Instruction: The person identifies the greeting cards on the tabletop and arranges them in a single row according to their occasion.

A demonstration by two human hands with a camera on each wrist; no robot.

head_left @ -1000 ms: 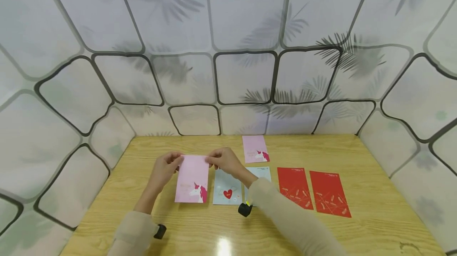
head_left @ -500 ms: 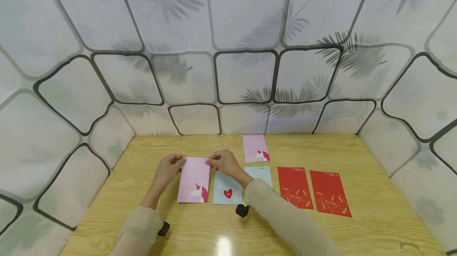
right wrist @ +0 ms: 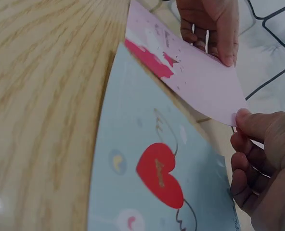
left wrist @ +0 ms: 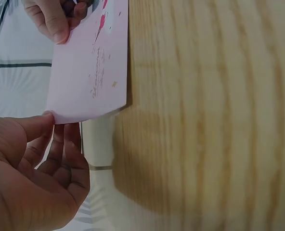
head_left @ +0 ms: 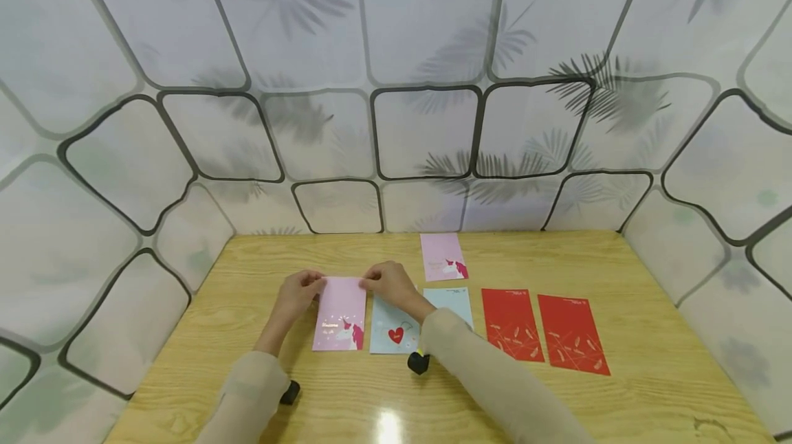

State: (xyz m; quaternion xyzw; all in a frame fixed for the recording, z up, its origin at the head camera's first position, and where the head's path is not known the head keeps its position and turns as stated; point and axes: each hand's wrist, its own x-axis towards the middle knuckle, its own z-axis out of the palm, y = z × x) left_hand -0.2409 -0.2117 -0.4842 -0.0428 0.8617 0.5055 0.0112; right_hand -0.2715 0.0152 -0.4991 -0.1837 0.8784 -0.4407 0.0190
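A pink unicorn card (head_left: pixel 339 313) is pinched at its two far corners, its near edge down by the table. My left hand (head_left: pixel 299 297) holds the far left corner between thumb and fingers, and my right hand (head_left: pixel 391 286) holds the far right one. Both wrist views show the far edge of the card lifted off the wood. Beside it lies a light blue card with a red heart (right wrist: pixel 160 174), partly under my right hand in the head view. A second light blue card (head_left: pixel 450 300) is partly hidden by my right forearm.
Two red cards (head_left: pixel 512 324) (head_left: pixel 573 334) lie to the right on the wooden table (head_left: pixel 656 361). Another pink unicorn card (head_left: pixel 443 257) lies at the back against the patterned cloth wall (head_left: pixel 427 135). Cloth walls also stand at both sides.
Both hands have brought the pink unicorn card slightly right and down, closer to the table and the heart card. Its gold lettering now glints. The other cards stay put.
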